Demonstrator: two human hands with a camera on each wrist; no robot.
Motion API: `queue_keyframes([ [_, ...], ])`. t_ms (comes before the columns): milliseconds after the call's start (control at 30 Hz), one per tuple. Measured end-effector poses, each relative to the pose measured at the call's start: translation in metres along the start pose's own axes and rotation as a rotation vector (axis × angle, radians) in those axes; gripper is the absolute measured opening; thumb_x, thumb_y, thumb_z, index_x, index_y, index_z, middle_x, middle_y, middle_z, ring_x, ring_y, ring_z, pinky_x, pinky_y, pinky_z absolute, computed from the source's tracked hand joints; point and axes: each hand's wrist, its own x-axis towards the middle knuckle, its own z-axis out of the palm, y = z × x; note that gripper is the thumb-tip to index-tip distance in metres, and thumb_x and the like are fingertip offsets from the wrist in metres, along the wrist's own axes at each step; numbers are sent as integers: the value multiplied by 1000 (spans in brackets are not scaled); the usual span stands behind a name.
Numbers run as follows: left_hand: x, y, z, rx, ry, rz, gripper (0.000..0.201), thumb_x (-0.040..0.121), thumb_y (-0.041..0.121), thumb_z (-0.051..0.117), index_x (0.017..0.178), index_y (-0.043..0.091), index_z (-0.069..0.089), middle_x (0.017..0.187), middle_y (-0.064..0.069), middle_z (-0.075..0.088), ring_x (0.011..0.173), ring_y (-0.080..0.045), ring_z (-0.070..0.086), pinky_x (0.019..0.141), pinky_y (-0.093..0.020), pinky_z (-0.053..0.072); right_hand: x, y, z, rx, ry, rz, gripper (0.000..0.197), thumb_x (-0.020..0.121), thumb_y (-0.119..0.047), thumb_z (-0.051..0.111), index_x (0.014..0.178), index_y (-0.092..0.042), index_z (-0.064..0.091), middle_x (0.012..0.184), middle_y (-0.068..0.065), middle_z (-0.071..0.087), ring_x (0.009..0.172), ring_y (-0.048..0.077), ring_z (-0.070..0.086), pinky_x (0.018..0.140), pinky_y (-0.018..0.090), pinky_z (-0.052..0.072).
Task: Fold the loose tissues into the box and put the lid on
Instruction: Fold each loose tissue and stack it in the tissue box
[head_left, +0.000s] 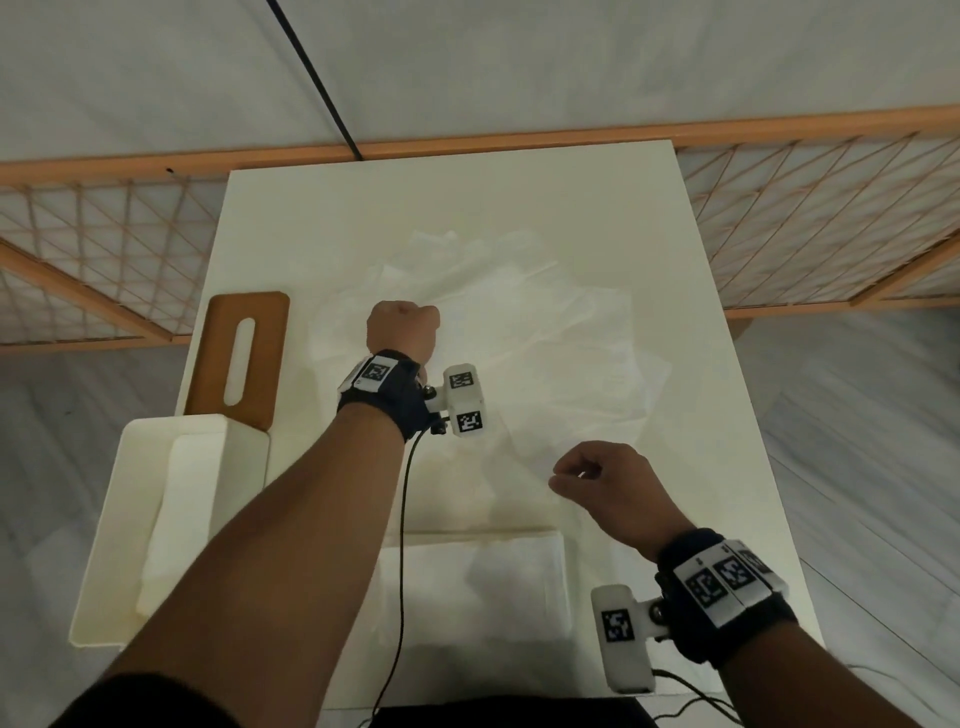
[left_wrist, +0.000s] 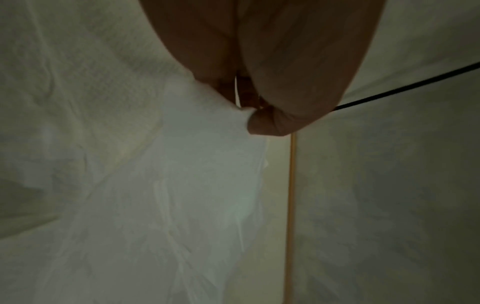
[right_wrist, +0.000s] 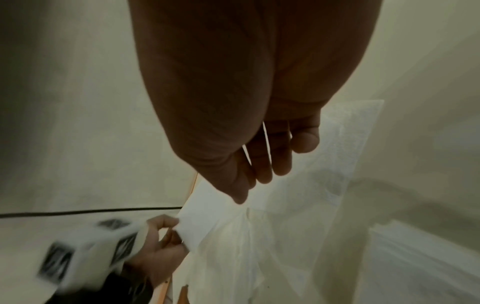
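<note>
White table w/ loose tissues mid-top; L hand and R hand each pinch one tissue's edge. Box at near-left edge, brown slotted lid just behind it. Orange lattice rail, grey floor around.

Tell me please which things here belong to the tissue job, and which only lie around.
Belong to the job:
- loose tissues, pinched by the left hand and the right hand
- white box, tissue already inside
- brown lid, slotted, lying behind the box
- folded tissue stack at the near edge

Only lying around:
- wooden lattice rail
- black cable
</note>
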Motion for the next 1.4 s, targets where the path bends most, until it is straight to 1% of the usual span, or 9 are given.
queue_keyframes([
  [200, -64, -12, -59, -302, -157, -65, 41, 82, 4, 60, 119, 22, 56, 99, -11, 63, 71, -21, 58, 55, -28, 45, 6, -13, 6, 340, 46, 43, 12, 86, -29, 76, 93, -20, 73, 93, 1, 73, 84, 12, 65, 69, 29, 52],
  [333, -111, -31, -96, -586, -401, -60, 50, 84, -12, 48, 120, 19, 62, 111, -20, 71, 95, -31, 69, 87, -43, 54, 12, -28, 18, 704, 4, 110, 73, 70, -58, 75, 131, -22, 60, 131, -11, 61, 124, 10, 55, 101, 39, 49],
  [433, -140, -44, -118, -712, -503, -41, 53, 81, -20, 38, 113, 10, 67, 110, -16, 72, 97, -30, 69, 82, -38, 58, 15, -41, 29, 907, -113, 124, 100, 60, -60, 77, 147, -25, 45, 144, -11, 52, 134, 11, 45, 109, 37, 40],
  [600, -169, -70, -147, -988, -632, -60, 59, 65, -14, 44, 107, 12, 76, 122, -20, 66, 112, -38, 63, 83, -45, 59, 3, -70, 60, 910, -386, 170, 61, 72, -50, 75, 125, -21, 64, 125, 0, 66, 119, 22, 59, 102, 40, 47],
  [733, -179, -78, -170, -1045, -722, -30, 57, 51, 5, 83, 108, 10, 74, 117, -21, 66, 107, -40, 63, 85, -52, 57, -20, -86, 80, 1025, -568, 132, 68, 70, -31, 85, 126, -1, 61, 112, 20, 67, 95, 33, 68, 83, 42, 54],
  [833, -177, -83, -190, -804, -463, -27, 27, 77, 20, 77, 101, 10, 72, 121, -16, 68, 109, -37, 64, 93, -55, 53, -33, -98, 66, 1006, -488, -39, 50, 76, -1, 68, 125, 6, 60, 116, 26, 68, 96, 36, 71, 77, 41, 59],
  [933, -174, -91, -198, -517, -231, 92, 14, 93, 4, 62, 97, 11, 73, 109, -10, 73, 108, -31, 65, 95, -48, 52, -38, -99, 52, 903, -416, -98, 36, 79, 6, 69, 114, 7, 67, 111, 27, 70, 93, 36, 71, 76, 42, 60],
  [1167, -168, -98, -197, -316, -358, 157, 91, 84, -6, 71, 150, 37, 25, 110, -2, 75, 105, -18, 71, 91, -44, 55, -45, -98, 47, 635, -213, -149, 11, 87, 5, 68, 95, 2, 73, 100, 23, 74, 87, 35, 72, 81, 47, 59],
  [1400, -163, -94, -197, -388, -421, 125, 39, 84, -7, 67, 121, 6, 65, 112, -14, 74, 108, -33, 68, 89, -42, 56, -50, -87, 35, 631, -125, -207, 28, 87, 14, 58, 93, -5, 78, 102, 19, 75, 91, 33, 73, 78, 43, 59],
])
